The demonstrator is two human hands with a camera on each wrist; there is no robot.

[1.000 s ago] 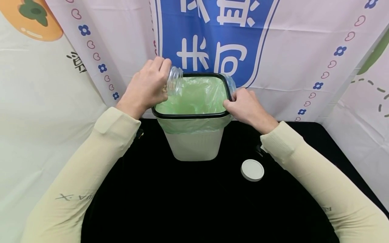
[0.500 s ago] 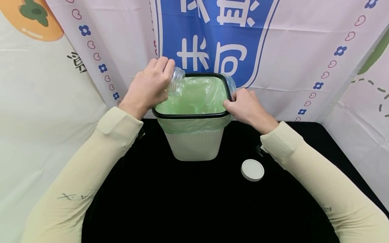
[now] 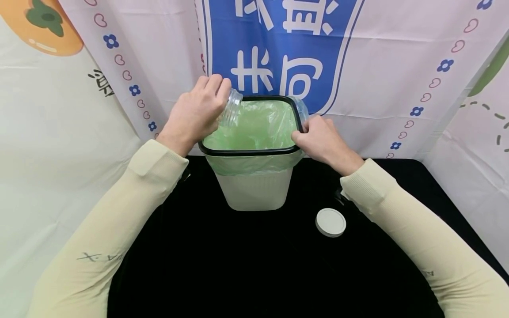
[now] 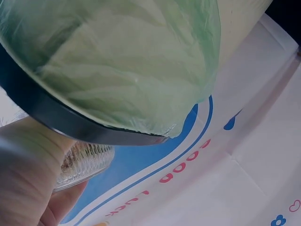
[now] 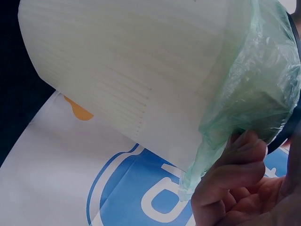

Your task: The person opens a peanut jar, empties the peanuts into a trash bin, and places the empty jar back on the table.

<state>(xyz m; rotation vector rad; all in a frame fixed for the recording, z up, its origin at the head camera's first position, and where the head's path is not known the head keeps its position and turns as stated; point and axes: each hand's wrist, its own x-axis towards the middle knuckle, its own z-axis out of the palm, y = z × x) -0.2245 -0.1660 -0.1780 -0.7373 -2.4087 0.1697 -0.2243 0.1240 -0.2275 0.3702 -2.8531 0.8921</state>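
Observation:
A white trash can [image 3: 256, 192] stands at the back of the black table, with a black rim [image 3: 254, 153] and a green trash bag [image 3: 258, 126] folded over its edge. My left hand [image 3: 196, 112] grips a clear ribbed jar [image 3: 232, 108], tipped with its mouth over the left side of the can. Small brownish bits show inside the jar [image 4: 87, 162] in the left wrist view. My right hand [image 3: 323, 137] holds the can's right rim, thumb on top. Its fingers [image 5: 244, 155] curl beneath the rim beside the bag in the right wrist view.
A round white lid [image 3: 331, 222] lies on the black tabletop [image 3: 246, 260], right of the can. Behind the can hangs a printed cloth [image 3: 370, 79] with a blue panel. White cloth walls [image 3: 59, 145] stand at both sides.
My left hand has shifted slightly right with the jar, over the can's left side. The right hand, the can and the lid stay in place.

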